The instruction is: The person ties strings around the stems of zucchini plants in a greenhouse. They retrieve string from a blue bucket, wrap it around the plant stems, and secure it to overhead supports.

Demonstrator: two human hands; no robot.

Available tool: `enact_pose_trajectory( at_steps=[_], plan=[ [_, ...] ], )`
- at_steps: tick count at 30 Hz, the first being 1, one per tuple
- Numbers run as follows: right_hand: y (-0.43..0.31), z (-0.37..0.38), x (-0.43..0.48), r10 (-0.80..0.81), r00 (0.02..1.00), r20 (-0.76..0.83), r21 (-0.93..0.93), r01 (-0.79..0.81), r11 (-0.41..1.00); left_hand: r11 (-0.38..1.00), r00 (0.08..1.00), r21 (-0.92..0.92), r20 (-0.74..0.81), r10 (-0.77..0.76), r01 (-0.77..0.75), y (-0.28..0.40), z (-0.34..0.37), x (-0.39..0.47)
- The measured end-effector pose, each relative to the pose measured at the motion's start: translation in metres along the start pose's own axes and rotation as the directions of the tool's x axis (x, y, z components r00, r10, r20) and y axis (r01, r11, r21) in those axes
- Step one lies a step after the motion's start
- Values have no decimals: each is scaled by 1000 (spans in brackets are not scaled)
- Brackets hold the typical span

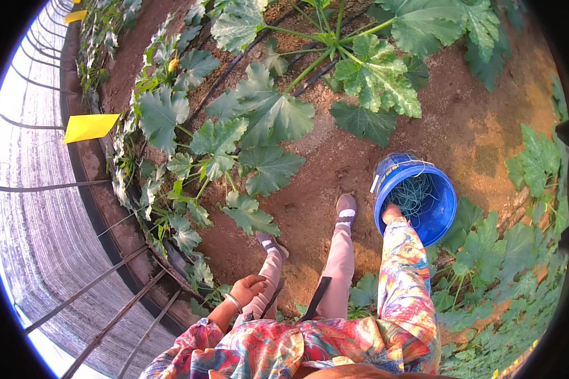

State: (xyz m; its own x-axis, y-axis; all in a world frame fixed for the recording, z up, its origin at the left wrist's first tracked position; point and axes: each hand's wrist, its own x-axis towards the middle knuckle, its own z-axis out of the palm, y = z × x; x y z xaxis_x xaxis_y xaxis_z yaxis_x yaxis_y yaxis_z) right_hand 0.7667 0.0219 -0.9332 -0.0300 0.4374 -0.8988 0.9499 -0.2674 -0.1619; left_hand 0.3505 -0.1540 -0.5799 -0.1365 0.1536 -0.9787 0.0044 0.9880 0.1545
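Observation:
My right hand (391, 213) reaches into the mouth of a blue plastic bucket (448, 203), its fingers out of sight inside. A tangle of blue-green twine (413, 192) lies in the bucket, beside that hand. Whether the fingers grip the twine or the bucket's wall cannot be told. My left hand (249, 290), with a metal bangle at the wrist, hangs by my left thigh with its fingers loosely curled; no object shows in it. Broad-leaved squash plants (275, 111) grow in front of me and to the left.
Bare soil (308, 189) lies around my feet. Black drip hoses (227, 71) run under the leaves. At the left stand a plastic-sheeted wall (33, 218), metal poles (92, 291) and a yellow card (90, 128). More squash plants (483, 251) grow at the right.

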Motion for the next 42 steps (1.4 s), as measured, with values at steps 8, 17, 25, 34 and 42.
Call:
enact_pose_trajectory(
  at_steps=[8,17,25,34,42],
  plan=[
    [26,7,-92,69,798,-599,312,153,938,996,998,59,37,58,-60,-42,-30,-3],
    [-94,-73,-314,286,784,-551,812,424,402,949,946,38,105,308,-313,-72,-95,-26],
    [-281,-88,-597,-29,398,-917,290,714,638,597,658,279,254,709,-752,-28,-198,-120],
    [-396,-39,-709,-728,334,-598,-195,821,537,175,58,-170,535,843,-970,43,-193,-274],
    [-406,-57,-725,-854,217,-474,-162,931,327,352,149,-90,789,596,-932,43,-170,-295]
  ],
)
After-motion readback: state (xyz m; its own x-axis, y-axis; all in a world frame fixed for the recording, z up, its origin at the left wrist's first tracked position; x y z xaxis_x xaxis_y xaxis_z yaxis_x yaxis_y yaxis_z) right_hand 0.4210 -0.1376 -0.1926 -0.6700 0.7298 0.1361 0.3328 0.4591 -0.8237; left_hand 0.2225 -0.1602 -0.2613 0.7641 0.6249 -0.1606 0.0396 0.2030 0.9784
